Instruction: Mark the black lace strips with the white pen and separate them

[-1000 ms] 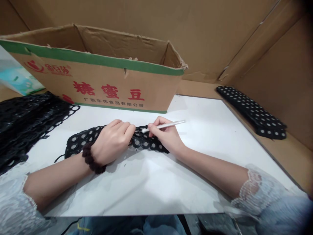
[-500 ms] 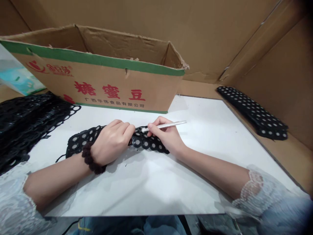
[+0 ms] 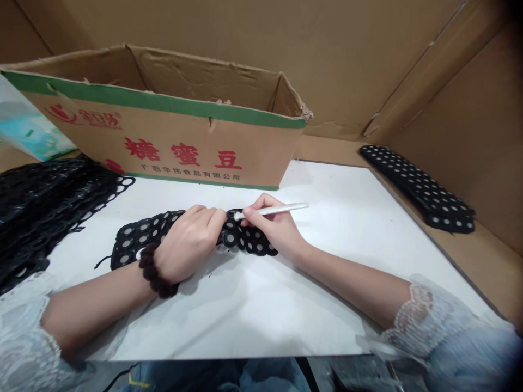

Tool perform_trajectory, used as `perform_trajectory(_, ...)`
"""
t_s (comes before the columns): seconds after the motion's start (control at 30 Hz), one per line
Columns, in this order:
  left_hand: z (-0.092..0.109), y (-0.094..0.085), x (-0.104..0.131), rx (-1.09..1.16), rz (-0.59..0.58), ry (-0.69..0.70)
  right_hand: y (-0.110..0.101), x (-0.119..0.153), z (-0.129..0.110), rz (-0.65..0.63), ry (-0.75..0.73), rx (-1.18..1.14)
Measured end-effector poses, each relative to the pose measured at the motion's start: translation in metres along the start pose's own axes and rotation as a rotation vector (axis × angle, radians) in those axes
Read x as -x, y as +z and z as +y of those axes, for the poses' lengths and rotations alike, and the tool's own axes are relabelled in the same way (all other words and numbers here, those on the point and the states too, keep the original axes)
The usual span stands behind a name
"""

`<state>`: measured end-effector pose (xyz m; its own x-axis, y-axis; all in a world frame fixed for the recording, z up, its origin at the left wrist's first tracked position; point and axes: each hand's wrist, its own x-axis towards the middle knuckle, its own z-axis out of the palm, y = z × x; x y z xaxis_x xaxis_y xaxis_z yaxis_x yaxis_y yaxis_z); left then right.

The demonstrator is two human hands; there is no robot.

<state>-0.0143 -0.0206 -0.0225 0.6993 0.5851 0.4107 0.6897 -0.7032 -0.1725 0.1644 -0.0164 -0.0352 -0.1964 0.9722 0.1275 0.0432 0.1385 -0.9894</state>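
Observation:
A black strip with rows of pale round discs [image 3: 143, 238] lies across the white board, partly hidden under both hands. My left hand [image 3: 192, 239], with a dark fluffy band at the wrist, is closed on the strip's middle, its fingertips hidden beneath the knuckles. Between the thumb and fingers of my right hand [image 3: 273, 223] is a slim whitish pen-like tool [image 3: 286, 208]. The tool points left, its tip by the discs just right of my left hand. The right hand rests over the strip's right end.
An open cardboard box [image 3: 183, 147] with a green rim stands behind the strip. Black ring-patterned sheets [image 3: 49, 201] are heaped at the left, near a blue-green packet [image 3: 32, 130]. Another dotted black strip [image 3: 417, 188] lies at the right, beyond the white board [image 3: 261, 316].
The view has shifted slightly. Near the right hand, the strip's right part looks slightly shifted, and the tool's tip is a little further left. Both hands keep their holds.

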Motion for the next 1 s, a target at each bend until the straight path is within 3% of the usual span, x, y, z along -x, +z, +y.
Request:
perform_trajectory(0.27,-0.004,-0.001,0.003,0.06,-0.085,-0.101,-0.002,-0.004,0.001,0.031,0.024,0.036)
perform_trajectory(0.6,-0.006,-0.001,0.008,-0.07,-0.024,0.029,0.02,-0.006,-0.015,0.159,0.109,0.107)
perform_trajectory(0.83,-0.012,-0.001,0.011,-0.119,-0.085,0.115,0.033,-0.008,0.009,0.193,0.055,0.22)
perform_trajectory(1.0,-0.018,0.0,0.01,-0.065,-0.028,0.137,0.031,-0.007,0.011,0.142,0.06,0.253)
